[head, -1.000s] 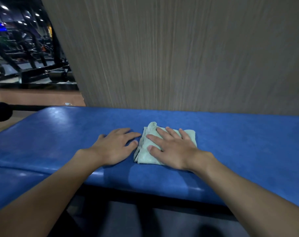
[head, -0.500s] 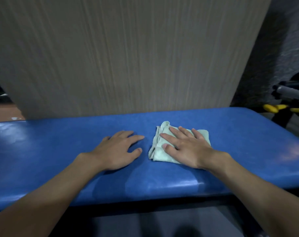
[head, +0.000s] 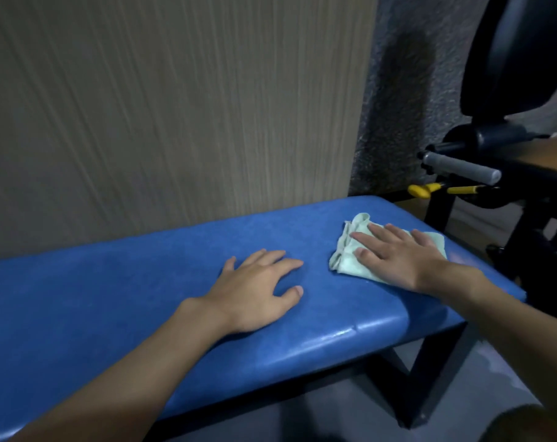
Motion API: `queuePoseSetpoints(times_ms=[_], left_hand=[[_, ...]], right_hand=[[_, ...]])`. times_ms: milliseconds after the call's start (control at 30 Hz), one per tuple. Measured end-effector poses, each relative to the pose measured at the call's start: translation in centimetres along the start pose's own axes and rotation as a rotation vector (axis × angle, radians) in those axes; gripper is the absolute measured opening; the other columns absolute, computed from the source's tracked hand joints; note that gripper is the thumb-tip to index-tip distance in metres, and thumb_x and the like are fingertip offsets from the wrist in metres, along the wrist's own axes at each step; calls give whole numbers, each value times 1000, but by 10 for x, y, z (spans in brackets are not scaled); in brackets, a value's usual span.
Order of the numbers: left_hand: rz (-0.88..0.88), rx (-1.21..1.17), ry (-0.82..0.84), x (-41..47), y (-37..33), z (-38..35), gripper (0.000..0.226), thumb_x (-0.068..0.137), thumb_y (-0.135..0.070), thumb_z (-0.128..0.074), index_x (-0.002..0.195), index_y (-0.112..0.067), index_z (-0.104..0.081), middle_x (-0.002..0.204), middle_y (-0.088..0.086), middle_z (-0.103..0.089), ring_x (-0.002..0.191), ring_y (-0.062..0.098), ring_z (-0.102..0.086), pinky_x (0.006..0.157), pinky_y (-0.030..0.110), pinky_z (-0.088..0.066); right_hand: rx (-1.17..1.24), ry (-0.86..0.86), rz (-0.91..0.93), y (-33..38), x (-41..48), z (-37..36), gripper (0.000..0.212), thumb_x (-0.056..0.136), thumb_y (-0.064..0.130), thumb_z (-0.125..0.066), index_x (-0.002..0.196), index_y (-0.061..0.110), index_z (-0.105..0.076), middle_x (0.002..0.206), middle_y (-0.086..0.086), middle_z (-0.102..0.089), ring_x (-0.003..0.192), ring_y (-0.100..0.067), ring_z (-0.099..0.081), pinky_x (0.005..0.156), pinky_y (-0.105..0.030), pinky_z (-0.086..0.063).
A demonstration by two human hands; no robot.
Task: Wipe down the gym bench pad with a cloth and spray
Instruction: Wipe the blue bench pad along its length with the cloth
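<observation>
A blue padded gym bench pad (head: 118,291) runs across the view in front of a wood-grain wall. A folded pale green cloth (head: 345,250) lies near the pad's right end. My right hand (head: 398,256) presses flat on the cloth, fingers spread and pointing left. My left hand (head: 255,291) rests flat on the bare pad to the left of the cloth, holding nothing, a gap apart from it. No spray bottle is in view.
A black gym machine (head: 506,173) with a grey handle (head: 459,167) and a yellow lever (head: 423,189) stands just beyond the pad's right end. The bench's black frame leg (head: 420,384) reaches down to a grey floor. The wall (head: 175,106) is close behind the pad.
My right hand has slid the cloth to the right along the pad, nearly to its right end. The left hand stayed flat on the pad, and my view turned right.
</observation>
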State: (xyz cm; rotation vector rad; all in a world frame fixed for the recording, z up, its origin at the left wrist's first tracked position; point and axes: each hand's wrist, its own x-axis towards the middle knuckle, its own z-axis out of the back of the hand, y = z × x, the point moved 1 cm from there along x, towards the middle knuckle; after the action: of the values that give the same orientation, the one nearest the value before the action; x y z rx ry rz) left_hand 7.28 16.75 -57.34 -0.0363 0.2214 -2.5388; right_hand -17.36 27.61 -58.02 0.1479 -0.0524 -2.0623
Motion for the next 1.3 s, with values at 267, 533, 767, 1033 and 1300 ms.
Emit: queuePoseSetpoints(times_ms=[267, 533, 767, 1033, 1300], left_hand=[[-11, 26, 6, 3, -5, -5, 58, 93, -71, -33, 148, -54, -26, 163, -15, -17, 151, 13, -10, 118, 59, -12], [-27, 14, -3, -2, -3, -3, 56, 97, -63, -35, 150, -47, -28, 164, -12, -17, 151, 13, -9, 120, 54, -9], [-2, 27, -42, -29, 29, 1, 59, 94, -64, -35, 149, -43, -34, 161, -10, -24, 149, 11, -17, 119, 49, -17], [44, 10, -49, -78, 69, 4, 66, 89, -69, -28, 149, -43, -35, 161, -12, -24, 149, 11, -18, 120, 45, -17], [134, 15, -80, -127, 112, 11, 86, 72, -77, -12, 147, -43, -37, 160, -14, -28, 147, 8, -21, 118, 45, -21]], right_hand=[[80, -37, -170, -53, -18, 5, 54, 98, 62, -18, 151, 53, -11, 165, 12, -1, 152, -19, 1, 120, -51, -4], [55, -103, -236, -35, -53, -8, 54, 99, 56, -17, 152, 51, -11, 165, 9, -3, 151, -19, 3, 119, -51, 0], [7, -83, -94, 38, -72, -19, 56, 99, 55, -13, 154, 47, -8, 166, 7, 0, 152, -19, 7, 119, -51, 4], [-52, -80, 19, 109, -85, -30, 56, 100, 53, -10, 154, 45, -3, 166, 6, 3, 152, -21, 8, 120, -51, 4], [-96, -73, 142, 170, -89, -38, 56, 100, 53, -8, 155, 43, -1, 166, 3, 4, 151, -23, 7, 119, -52, 3]])
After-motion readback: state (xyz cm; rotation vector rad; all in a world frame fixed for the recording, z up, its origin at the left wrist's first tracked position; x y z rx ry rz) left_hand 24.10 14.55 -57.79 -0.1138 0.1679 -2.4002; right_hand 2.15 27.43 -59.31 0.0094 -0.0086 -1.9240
